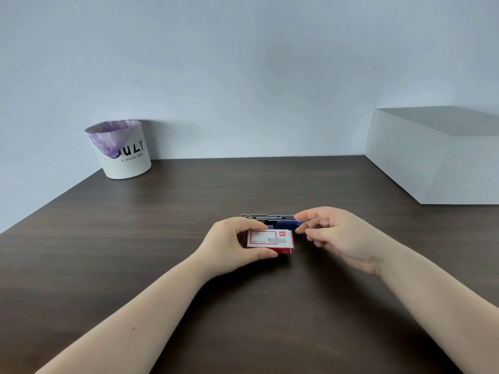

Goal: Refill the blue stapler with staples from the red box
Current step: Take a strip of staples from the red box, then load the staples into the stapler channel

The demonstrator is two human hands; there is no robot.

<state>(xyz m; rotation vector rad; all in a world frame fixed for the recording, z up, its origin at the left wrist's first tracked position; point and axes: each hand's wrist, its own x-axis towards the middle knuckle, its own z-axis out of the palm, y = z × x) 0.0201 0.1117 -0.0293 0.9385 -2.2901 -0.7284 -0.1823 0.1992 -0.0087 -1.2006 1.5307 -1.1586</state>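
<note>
A small red and white staple box (270, 241) rests on the dark wooden table (135, 238), gripped from the left by my left hand (229, 247), thumb at its near edge and fingers over its top. Right behind the box lies the blue stapler (286, 224), its metal rail (266, 216) showing along the top. My right hand (340, 236) hovers at the right end of box and stapler, fingers curled and slightly apart; its fingertips sit close to the stapler's blue end, and contact is not clear.
A white bin (122, 151) with a purple liner stands at the back left against the wall. A large white box (437, 157) occupies the back right corner. The table's left edge runs diagonally.
</note>
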